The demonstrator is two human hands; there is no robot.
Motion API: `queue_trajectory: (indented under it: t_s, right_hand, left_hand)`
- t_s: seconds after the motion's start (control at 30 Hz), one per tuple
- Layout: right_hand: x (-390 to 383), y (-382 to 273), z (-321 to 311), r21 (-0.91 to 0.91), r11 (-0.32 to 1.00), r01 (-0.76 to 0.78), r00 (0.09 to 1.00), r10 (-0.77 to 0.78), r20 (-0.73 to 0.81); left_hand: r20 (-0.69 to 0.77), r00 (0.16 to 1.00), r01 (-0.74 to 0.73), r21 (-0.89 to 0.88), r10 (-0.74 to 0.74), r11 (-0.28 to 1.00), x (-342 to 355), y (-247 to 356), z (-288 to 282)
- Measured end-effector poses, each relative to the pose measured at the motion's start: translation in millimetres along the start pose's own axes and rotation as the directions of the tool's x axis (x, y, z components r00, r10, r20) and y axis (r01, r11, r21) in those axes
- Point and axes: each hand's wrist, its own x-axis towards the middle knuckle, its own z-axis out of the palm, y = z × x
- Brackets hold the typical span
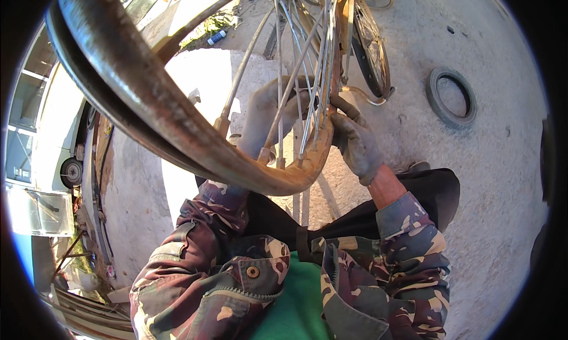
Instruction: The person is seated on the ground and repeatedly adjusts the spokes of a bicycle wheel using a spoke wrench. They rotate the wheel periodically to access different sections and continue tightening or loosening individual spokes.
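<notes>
A rusty bicycle wheel rim [148, 97] with thin metal spokes [313, 68] fills the upper left and passes close under the camera. My left hand [266, 112], in a grey work glove, reaches behind the spokes near the hub and seems closed there; what it holds is hidden by spokes. My right hand [355, 142], also gloved, grips a dark rod-like part [346, 106] at the wheel's centre. Both forearms wear camouflage sleeves.
A second bicycle wheel [370, 44] stands beyond the hub. A small tyre [451, 97] lies on the concrete ground at the right. A vehicle with a wheel [71, 171] is at the far left, with metal scrap [83, 304] below it.
</notes>
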Motion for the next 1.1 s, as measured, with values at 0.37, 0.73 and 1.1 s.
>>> queue_trajectory:
  t_s: [0.37, 0.73, 1.1]
  right_hand:
    - [0.6, -2.9, 1.7, -0.017, 1.0, 0.005, 1.0, -0.006, -0.024]
    - [0.5, -2.5, -0.4, -0.014, 1.0, 0.011, 1.0, -0.011, -0.003]
    - [-0.2, -4.7, 1.6, -0.019, 1.0, 0.012, 1.0, -0.013, -0.024]
  left_hand:
    - [0.137, 0.979, 0.185, -0.282, -0.151, 0.942, -30.2, 12.7, 1.2]
    - [0.141, 0.969, 0.233, -0.252, -0.202, 0.939, -31.4, 15.2, 1.5]
    - [0.395, 0.91, 0.273, -0.356, -0.121, 0.894, -18.2, -9.9, -19.2]
